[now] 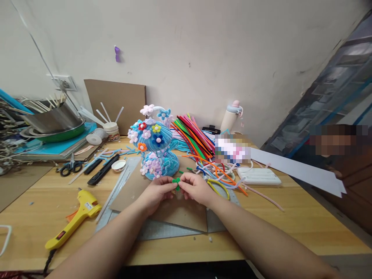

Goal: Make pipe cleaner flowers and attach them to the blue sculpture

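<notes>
Between my two hands is a small green pipe-cleaner piece (176, 183), shaped in rounded loops like a leaf or flower. My left hand (161, 188) pinches its left side, and my right hand (195, 188) pinches the right side. Both hands are just above a brown cardboard sheet (180, 215). Right behind them stands a blue fuzzy mushroom-like figure (154, 139), its cap dotted with colorful pipe-cleaner flowers and its base covered in pink, lilac and teal pieces. Short green pipe-cleaner bits (190, 169) lie near my right hand.
A yellow glue gun (77, 219) lies at left, near black scissors (71, 167) and a black cutter (103, 170). Bundled pipe cleaners (193, 135) and loose strands fill the back right, beside a white power bank (258, 176) and a bottle (231, 118). A person (334, 143) is at far right.
</notes>
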The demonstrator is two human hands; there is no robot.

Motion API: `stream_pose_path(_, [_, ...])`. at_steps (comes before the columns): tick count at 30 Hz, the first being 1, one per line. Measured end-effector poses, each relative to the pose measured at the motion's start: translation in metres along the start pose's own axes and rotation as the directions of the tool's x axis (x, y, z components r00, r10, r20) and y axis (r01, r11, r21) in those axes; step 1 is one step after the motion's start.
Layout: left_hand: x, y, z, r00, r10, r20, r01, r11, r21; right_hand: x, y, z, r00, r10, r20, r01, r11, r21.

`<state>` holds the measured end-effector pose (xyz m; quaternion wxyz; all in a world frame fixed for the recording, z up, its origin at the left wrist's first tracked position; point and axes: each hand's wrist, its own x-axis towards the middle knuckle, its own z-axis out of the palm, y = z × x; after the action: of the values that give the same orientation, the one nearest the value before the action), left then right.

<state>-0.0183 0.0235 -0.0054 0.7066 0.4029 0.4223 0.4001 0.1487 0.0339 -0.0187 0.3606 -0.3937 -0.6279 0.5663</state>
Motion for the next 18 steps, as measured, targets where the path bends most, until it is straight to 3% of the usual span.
stream_pose_path(4, [0.000,0.000,-0.003,0.999,-0.011,0.034,0.010,0.998,0.058,-0.003,-0.001,-0.002,0.993,-0.117,0.021,0.119,0.968,-0.222])
stream_pose_path(10, [0.003,-0.005,-0.001,0.998,0.057,0.033,-0.060,0.993,0.100,-0.007,-0.009,-0.002,0.964,-0.266,0.029,0.247,0.842,-0.479])
stream_pose_path(13, [0.004,-0.008,0.005,0.997,0.078,0.027,-0.076,0.995,-0.070,-0.007,-0.012,0.002,0.964,-0.264,-0.025,0.230,0.879,-0.418])
stream_pose_path(18, [0.005,-0.008,0.012,0.997,0.080,0.011,-0.072,0.943,-0.324,-0.002,-0.010,0.011,0.972,-0.195,-0.132,0.179,0.975,-0.130])
